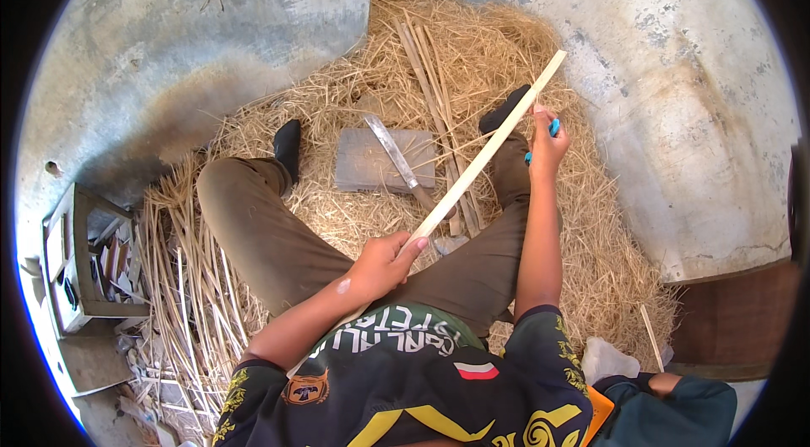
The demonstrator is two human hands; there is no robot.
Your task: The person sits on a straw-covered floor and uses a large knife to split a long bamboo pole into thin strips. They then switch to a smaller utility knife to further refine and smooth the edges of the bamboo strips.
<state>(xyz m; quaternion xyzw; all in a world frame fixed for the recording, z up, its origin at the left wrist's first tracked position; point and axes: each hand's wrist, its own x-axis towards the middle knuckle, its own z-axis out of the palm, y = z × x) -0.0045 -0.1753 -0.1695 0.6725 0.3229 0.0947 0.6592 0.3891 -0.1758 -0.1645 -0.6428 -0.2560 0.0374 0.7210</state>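
Observation:
A long, pale, flat strip of wood or bamboo (485, 158) slants up to the right across my lap. Its lower end is gripped in my left hand (381, 267), thumb on top. My right hand (548, 147) is closed around a small bright-blue object (554, 127), probably a tool's handle, beside the strip's upper part; its working end is hidden by the fingers. Between my legs a large knife (390, 150) with a wooden handle lies across a flat grey block (354, 167), its handle reaching past the block's edge.
Wood shavings (498, 33) cover the floor around me. Longer strips (430, 80) lie beyond the block, and thin sticks (198, 312) are piled at left. A wooden cabinet (76, 261) holds scraps. Pale walls (675, 109) stand close. Another person's dark green sleeve (675, 413) appears at lower right.

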